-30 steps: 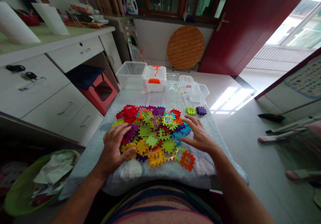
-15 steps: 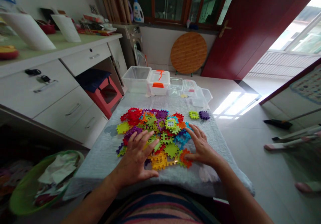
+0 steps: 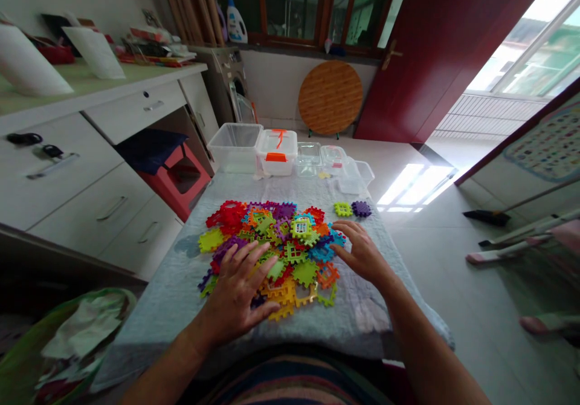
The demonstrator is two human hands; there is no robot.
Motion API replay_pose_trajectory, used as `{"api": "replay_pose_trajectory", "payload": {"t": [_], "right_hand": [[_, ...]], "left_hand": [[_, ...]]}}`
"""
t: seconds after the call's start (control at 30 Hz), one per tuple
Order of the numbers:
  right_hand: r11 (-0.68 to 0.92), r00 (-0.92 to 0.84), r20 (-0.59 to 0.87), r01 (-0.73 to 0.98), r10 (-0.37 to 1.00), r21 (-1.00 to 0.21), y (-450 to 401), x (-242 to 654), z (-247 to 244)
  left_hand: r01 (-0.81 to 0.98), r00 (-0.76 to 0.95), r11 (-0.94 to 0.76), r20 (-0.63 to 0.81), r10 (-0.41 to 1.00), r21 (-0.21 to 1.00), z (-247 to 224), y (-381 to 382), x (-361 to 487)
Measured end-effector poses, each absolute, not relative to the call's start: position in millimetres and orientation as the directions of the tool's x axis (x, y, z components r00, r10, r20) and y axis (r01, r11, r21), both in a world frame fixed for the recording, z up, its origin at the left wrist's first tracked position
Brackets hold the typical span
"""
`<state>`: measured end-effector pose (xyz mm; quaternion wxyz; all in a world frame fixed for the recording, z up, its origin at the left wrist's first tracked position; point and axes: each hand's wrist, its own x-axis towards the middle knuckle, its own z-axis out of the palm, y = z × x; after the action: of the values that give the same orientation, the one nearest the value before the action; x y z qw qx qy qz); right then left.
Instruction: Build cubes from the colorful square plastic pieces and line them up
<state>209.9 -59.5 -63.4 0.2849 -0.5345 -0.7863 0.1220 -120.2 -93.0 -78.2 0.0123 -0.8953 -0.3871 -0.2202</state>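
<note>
In front of you a table (image 3: pixel 172 314) wears a pale blue-grey cloth, and to its left a green basket (image 3: pixel 18 359) holds a heap of fabric with a white cloth (image 3: pixel 86 321) on top.

Spread across the middle of your table is the pile of plastic pieces (image 3: pixel 295 252), flat squares with notched, toothed edges, overlapping at many angles. Some have solid faces and others cut-out windows. You have red at the far left, purple along the far edge and on the left, green through the centre, blue at the right and yellow at the near side.

Behind the pile stands a large clear tub (image 3: pixel 235 158), uncovered, its plain walls see-through. Touching or just beside it is a lidded box (image 3: pixel 277 168) with orange fittings; its contents can't be made out.

Your left hand (image 3: pixel 240 284) lies palm down over the near left of the pile, fingers fanned and thumb stretched out; whether it grips any piece beneath is hidden. Your right hand (image 3: pixel 360 251) is loosely curved at the right edge by the blue pieces, thumb apart from fingers, with nothing visibly gripped.

Smaller clear containers (image 3: pixel 309 158) continue the row to the right.

Smallest, a green piece (image 3: pixel 343 210) and a purple piece (image 3: pixel 361 209) sit side by side, apart from your pile.
</note>
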Motion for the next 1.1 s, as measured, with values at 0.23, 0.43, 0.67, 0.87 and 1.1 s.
{"api": "replay_pose_trajectory", "payload": {"t": [0.23,0.43,0.67,0.87,1.1], "right_hand": [[0.267,-0.205,0.190,0.875,0.960,-0.404,12,191,-59],[0.267,-0.250,0.094,0.893,0.964,-0.362,29,173,-64],[0.433,-0.292,0.344,0.769,0.893,-0.471,14,157,-56],[0.578,-0.467,0.368,0.468,0.804,-0.668,-7,115,-47],[0.378,-0.126,0.385,0.606,0.914,-0.699,16,148,-65]], "left_hand": [[0.778,0.243,-0.441,0.433,0.868,0.448,-68,-25,-170],[0.653,0.048,-0.215,0.243,0.969,0.726,-85,23,-195],[0.447,-0.069,-0.077,0.120,0.990,0.891,-102,22,-197],[0.516,-0.034,-0.162,0.209,0.977,0.841,-107,16,-195],[0.557,-0.037,-0.167,0.225,0.974,0.814,-102,14,-193]]}}
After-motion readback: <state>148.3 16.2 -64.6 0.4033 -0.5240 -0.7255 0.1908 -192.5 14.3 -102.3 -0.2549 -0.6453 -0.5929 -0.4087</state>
